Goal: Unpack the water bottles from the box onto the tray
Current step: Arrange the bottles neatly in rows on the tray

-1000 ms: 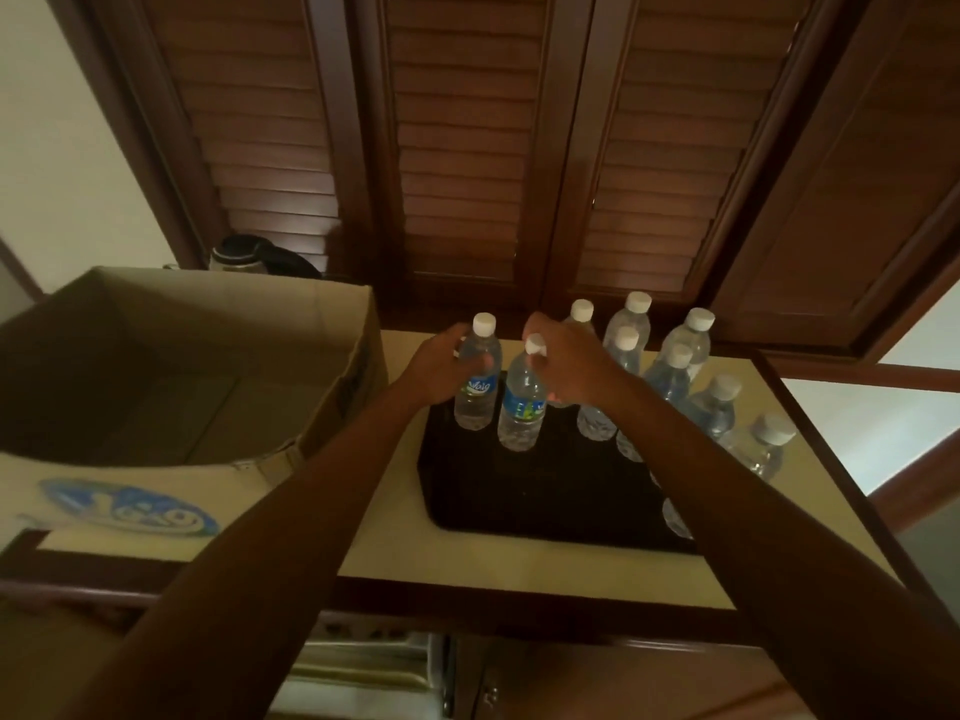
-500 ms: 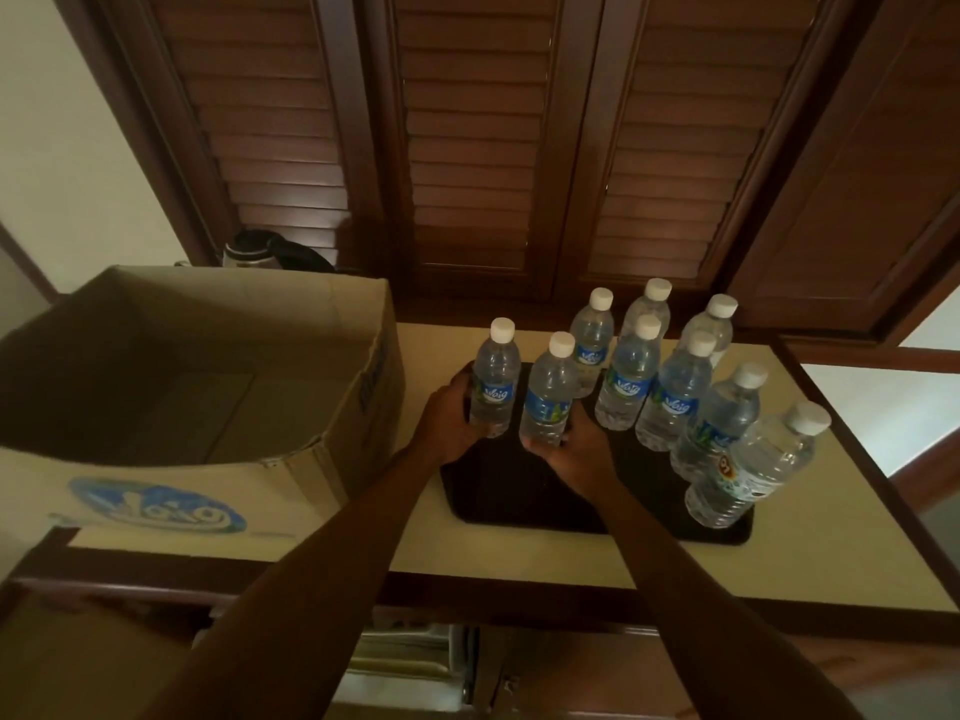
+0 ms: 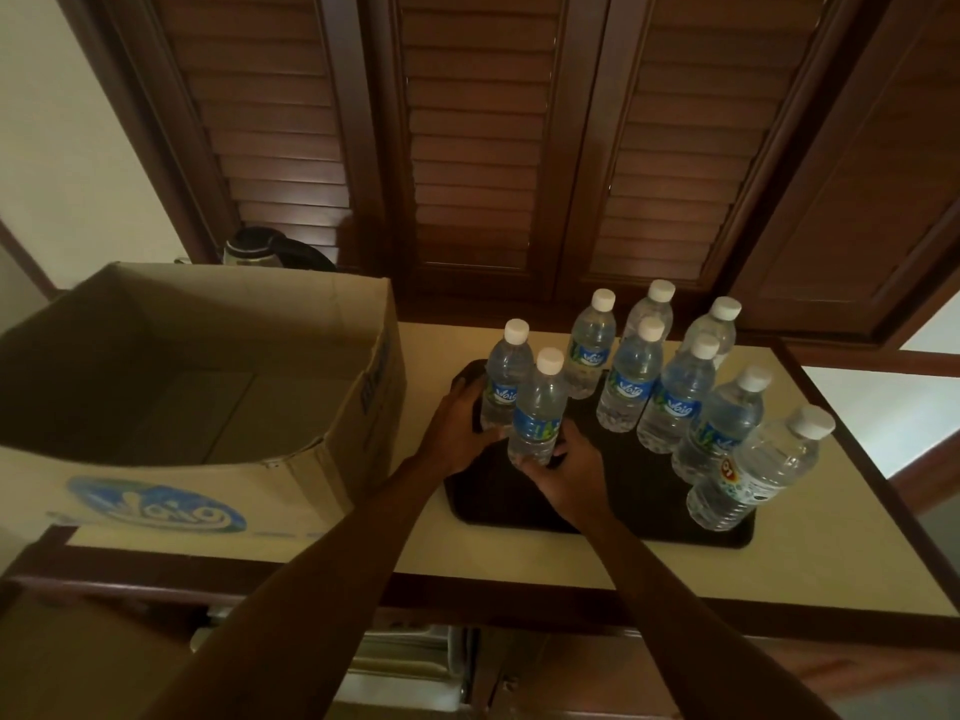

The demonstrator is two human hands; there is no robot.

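With the left hand [image 3: 457, 428] and right hand [image 3: 563, 472] each grasping a bottle base on the tray [image 3: 597, 511] beside the box [image 3: 332, 459], placement is judged under way; fingers should be released next.

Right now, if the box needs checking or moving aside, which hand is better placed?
Left, probably. The left hand holds the bottle nearest the box, beside its wall. The right hand holds another bottle further along the tray.
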